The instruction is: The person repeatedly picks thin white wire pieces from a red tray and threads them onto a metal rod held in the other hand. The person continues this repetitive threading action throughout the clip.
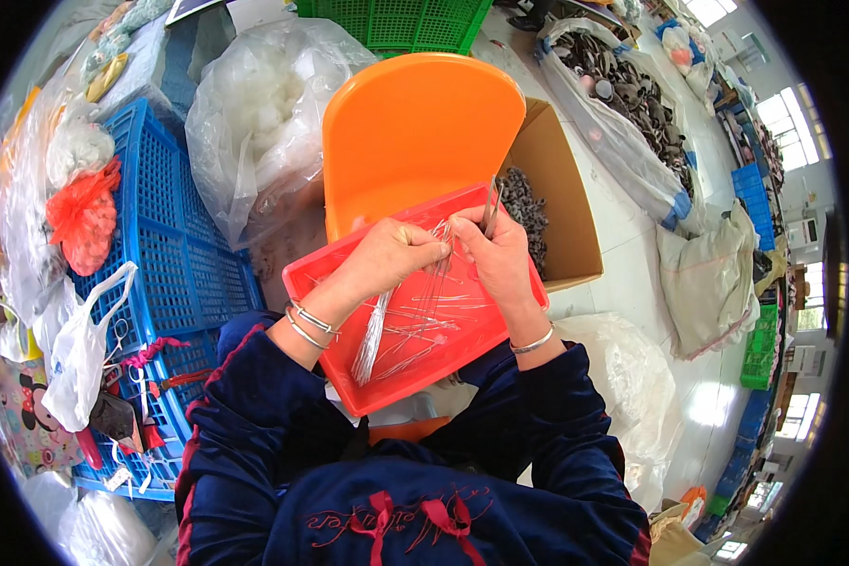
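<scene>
A red plastic tray point(462, 341) lies across my lap, with thin silvery wires point(429, 330) scattered over its bottom. A thicker bundle of the wires point(374, 338) rests along its left side. Over the tray, my left hand point(391, 257) pinches the ends of a few fine wires between thumb and fingers. Close beside it, my right hand point(492, 253) is closed around metal tweezers point(491, 206), whose two prongs point up and away from me. Its thumb and index finger are pressed together near the wires; what lies between them is too small to make out.
An orange chair point(420, 132) stands beyond the tray. To its right is a cardboard box point(561, 203) of dark pieces; to its left, a clear bag point(264, 113) of white material. Blue crates point(174, 245) stand at left, a filled sack point(623, 104) at far right.
</scene>
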Demonstrator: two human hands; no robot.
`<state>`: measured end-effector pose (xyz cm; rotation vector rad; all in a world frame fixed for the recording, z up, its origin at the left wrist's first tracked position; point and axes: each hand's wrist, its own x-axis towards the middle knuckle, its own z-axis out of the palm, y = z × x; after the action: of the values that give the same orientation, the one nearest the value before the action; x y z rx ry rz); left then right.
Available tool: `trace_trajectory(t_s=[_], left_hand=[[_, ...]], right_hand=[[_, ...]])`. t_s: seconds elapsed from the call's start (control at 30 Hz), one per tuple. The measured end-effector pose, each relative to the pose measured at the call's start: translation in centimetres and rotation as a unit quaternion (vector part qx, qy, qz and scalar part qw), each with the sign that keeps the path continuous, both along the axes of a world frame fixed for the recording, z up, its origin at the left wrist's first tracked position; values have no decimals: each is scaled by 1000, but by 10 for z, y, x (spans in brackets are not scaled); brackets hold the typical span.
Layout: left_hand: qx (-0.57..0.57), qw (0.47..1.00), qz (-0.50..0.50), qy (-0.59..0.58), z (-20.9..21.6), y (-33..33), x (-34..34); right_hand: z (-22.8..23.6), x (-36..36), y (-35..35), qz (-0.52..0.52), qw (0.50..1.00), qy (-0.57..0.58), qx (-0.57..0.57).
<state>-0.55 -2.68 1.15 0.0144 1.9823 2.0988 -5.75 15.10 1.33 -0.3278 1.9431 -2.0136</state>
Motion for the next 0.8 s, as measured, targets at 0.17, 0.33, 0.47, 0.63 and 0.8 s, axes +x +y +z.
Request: trace_trajectory(t_s=[0.17, 0.33, 0.47, 0.63, 0.8], left_hand=[[-10, 999, 19, -27, 2, 2, 0], [-9, 1000, 3, -7, -4, 1, 0], [23, 999, 22, 23, -5, 4, 1], [18, 999, 36, -5, -8, 2, -1], [44, 999, 15, 8, -7, 1, -2]], right_hand=[[-2, 0, -3, 8, 998, -32, -51], [-1, -2, -1, 20, 997, -25, -69], [22, -8, 5, 33, 994, -4, -105], [14, -9, 10, 61, 997, 53, 0], [9, 3, 0, 39, 997, 68, -9]])
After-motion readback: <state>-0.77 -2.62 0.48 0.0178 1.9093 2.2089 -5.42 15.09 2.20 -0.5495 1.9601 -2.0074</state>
